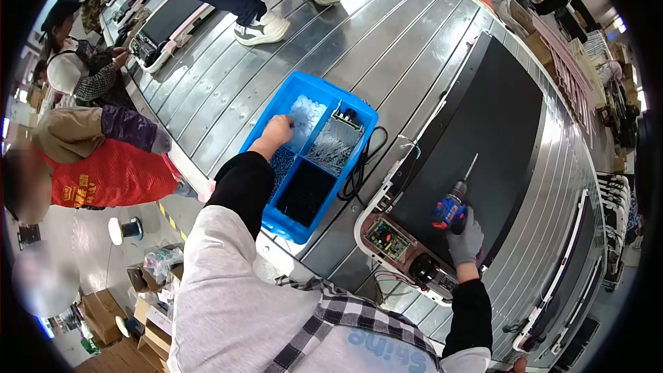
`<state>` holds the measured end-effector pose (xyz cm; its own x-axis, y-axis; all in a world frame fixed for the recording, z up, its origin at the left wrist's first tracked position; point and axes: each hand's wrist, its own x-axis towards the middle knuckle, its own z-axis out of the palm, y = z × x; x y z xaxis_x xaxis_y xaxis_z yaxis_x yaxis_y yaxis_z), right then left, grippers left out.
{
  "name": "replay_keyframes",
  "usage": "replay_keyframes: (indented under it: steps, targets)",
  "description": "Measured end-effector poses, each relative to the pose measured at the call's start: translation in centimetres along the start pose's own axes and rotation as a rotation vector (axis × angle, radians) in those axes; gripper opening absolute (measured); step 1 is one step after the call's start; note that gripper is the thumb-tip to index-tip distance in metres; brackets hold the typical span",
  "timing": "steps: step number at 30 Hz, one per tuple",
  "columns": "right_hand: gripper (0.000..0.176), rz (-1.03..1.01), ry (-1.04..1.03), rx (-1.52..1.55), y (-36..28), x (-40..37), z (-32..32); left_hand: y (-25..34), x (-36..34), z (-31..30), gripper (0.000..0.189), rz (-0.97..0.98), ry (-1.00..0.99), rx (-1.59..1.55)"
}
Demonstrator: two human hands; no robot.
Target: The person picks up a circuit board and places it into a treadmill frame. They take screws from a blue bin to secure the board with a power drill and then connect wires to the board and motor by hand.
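Observation:
My left hand [278, 130] is bare and reaches into a blue divided bin [295, 235], its fingers curled at the compartment of small white plastic pieces [304, 114]. Whether a piece is between the fingertips is hidden. The bin's other compartments hold clear or white strips [333, 148], small bluish screws [281, 166] and black parts [304, 192]. In a grey glove, my right hand [466, 240] grips a blue and red cordless drill [450, 208] with a long bit. The drill is above the black belt of a treadmill [494, 117], whose circuit board [388, 240] and motor [431, 271] are exposed.
A black cable [358, 179] lies between bin and treadmill. Someone's shoes [262, 30] stand on the metal slatted line [387, 41]. At the left is a person in a red vest [114, 173]. More treadmills [563, 276] lie at the right. Cardboard boxes [102, 314] are on the floor.

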<state>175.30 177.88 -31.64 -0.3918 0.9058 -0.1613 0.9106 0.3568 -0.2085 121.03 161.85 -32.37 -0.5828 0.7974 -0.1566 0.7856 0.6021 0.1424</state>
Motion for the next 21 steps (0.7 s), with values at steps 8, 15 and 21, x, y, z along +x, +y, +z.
replay_keyframes:
  steps: [8,15,21]
  targets:
    - [0.067,-0.067,0.115,0.042,1.7,-0.2,3.5,2.3,-2.6,-4.6,0.006,-0.296,-0.198,-1.192]
    - [0.044,0.032,0.220,0.429,7.1,-12.6,3.4,9.0,-7.7,-5.6,0.005,-0.249,-0.290,-1.563]
    - [0.035,0.293,0.077,0.694,7.9,-21.7,3.9,10.6,-9.7,-7.1,0.011,-0.219,-0.300,-1.586]
